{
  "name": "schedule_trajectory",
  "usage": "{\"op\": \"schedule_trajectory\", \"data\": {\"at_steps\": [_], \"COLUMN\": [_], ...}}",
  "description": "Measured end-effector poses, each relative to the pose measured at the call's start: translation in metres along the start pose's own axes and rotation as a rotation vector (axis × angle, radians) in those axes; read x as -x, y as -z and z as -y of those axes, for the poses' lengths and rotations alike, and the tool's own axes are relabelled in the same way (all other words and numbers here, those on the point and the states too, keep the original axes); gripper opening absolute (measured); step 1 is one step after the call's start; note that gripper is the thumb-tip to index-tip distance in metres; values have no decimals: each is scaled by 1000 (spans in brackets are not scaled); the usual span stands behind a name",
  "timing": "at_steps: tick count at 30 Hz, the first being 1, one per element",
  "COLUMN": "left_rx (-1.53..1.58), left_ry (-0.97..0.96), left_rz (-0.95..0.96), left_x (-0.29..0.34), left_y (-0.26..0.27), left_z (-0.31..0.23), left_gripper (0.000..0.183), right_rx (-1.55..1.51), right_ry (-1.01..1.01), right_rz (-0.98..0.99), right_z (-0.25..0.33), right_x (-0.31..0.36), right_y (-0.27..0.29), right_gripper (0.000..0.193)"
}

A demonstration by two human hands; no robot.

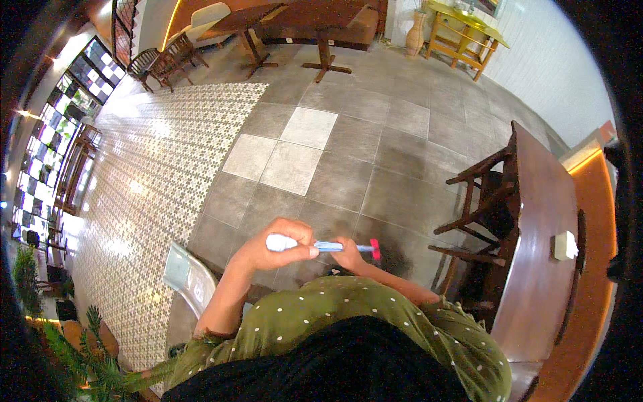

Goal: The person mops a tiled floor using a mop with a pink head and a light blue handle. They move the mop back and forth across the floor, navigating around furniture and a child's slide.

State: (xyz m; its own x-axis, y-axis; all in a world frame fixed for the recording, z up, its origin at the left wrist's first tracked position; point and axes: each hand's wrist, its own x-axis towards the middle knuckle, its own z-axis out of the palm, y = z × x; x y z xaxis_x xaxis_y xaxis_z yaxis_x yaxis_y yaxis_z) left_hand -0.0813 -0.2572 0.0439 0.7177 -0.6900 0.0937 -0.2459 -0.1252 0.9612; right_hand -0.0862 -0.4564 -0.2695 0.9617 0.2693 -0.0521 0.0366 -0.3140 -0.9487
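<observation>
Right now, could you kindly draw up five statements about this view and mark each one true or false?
1. The left hand and right hand both grip the blue-and-white pole. True.
2. The right hand is nearer the pole's white end. False: the left hand is nearer; the right is closer to the pinkish-red end piece.
3. A pale box sits on the dark wooden table at the right. True.
4. The polka-dot top is bright red. False: it is olive green with white dots.
5. A tan vase stands left of the yellow side table. True.
</observation>
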Motion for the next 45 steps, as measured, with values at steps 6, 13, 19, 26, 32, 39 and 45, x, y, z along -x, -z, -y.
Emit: {"op": "schedule_trajectory", "data": {"at_steps": [6,13,19,26,32,39,45], "left_rx": [-219,-176,-76,200,339,371,260], "left_ry": [-10,-14,-105,-54,5,-15,-99], "left_rz": [-120,-236,-218,-138,117,214,288], "left_x": [19,50,47,25,-14,-29,-14], "left_y": [-30,-36,-35,-39,-65,-91,-134], "left_z": [-12,-2,-9,9,41,38,-8], "left_gripper": [32,34,37,36,32,25,28], "right_rx": [-10,-20,92,286,264,529,389], "right_ry": [513,414,322,71,-65,-214,-80], "right_rz": [264,534,718,806,541,196,-88], "right_z": [-33,-53,-10,-7,-34,-37,-37], "right_x": [-79,-89,-52,-10,56,132,173], "right_y": [-34,-60,-17,40,99,131,112], "right_gripper": [21,28,24,37,40,27,22]}}
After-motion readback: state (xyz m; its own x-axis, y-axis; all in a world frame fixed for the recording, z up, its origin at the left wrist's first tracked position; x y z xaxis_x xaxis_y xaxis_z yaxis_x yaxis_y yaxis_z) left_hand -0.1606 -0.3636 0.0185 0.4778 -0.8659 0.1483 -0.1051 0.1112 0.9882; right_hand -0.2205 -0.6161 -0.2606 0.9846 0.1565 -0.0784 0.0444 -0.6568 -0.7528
